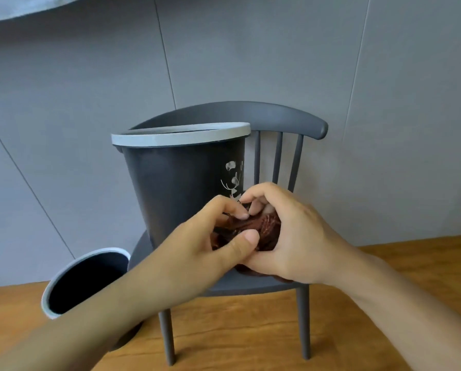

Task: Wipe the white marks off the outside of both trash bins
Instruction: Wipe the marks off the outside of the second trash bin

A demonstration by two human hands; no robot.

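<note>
We see a dark grey plastic trash bin with a pale blue-grey rim band [181, 180] standing upright on the seat of a small grey spindle-back chair [282, 121]. On the bin's outer wall, toward its right side, sit white marks [232, 180]: a few blotches and thin curved lines. We can read no brand, label or lettering on the bin.

Just in front of the bin's lower right side, both hands work a crumpled dark brown cloth [253, 231]. Our left hand [210, 245] pinches the cloth, thumb pressed on its front and fingertips on its upper edge. Our right hand [285, 234] has its fingers curled over the cloth from above and the right, gripping it. The cloth is bunched between the two hands, over the chair seat and near the lowest white marks; we cannot tell whether it touches the bin.

A second dark trash bin with a pale rim [74, 282] is at lower left, tipped so its open mouth faces us, partly hidden by the left forearm. The chair stands on a wooden floor [250, 344], before a grey panelled wall [250, 49].
</note>
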